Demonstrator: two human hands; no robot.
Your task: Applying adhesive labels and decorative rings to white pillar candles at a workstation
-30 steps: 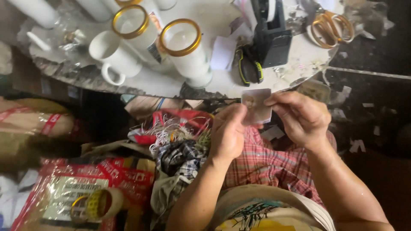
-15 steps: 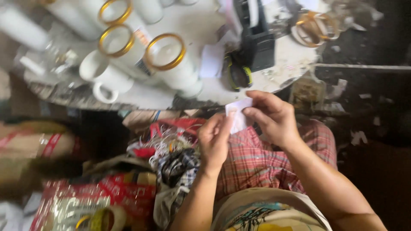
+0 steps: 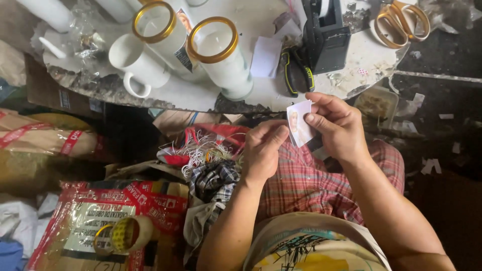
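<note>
Here, both hands, left hand and right hand, pinch one small photo card; two gold-rimmed glasses near.

White card; red plaid shorts

Soft daylight falls from above onto the white tabletop, which glares pale, while the floor at right and the space under the table sink into deep shadow. The centre is fairly sharp; the edges soften and bend slightly.

Cluttered craft workshop: mugs, scissors, tape roll
</note>
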